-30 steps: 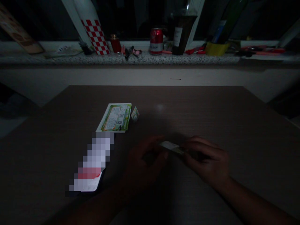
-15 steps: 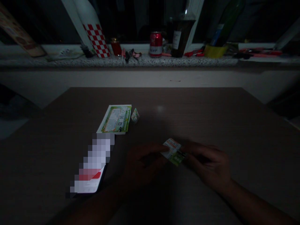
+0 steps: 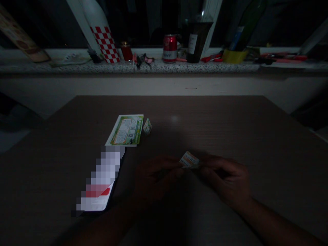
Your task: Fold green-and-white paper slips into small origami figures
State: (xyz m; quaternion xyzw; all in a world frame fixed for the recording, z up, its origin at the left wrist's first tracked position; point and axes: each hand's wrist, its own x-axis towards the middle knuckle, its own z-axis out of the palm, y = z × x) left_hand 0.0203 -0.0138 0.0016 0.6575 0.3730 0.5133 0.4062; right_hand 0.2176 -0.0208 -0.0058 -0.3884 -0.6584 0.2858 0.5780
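Observation:
A small printed paper, white with orange print, is held between both hands above the dark table. My left hand pinches its left corner between thumb and fingers. On the opposite side, my right hand is closed on the right corner. The paper looks folded over, with its near edge tucked beneath. Left of and beyond the hands stands a small folded paper piece, beside a stack of green-and-white printed sheets. Dim light hides detail of the fingers.
A lit phone, mostly pixelated, lies left of my left hand on the brown table. Behind it, a granite sill bears a checkered bottle, a red can, a dark bottle and a yellow tape roll.
The paper's green lower part has been folded under, out of sight, so it looks shorter. My hands stay nearly in place. Phone and sheets have not moved.

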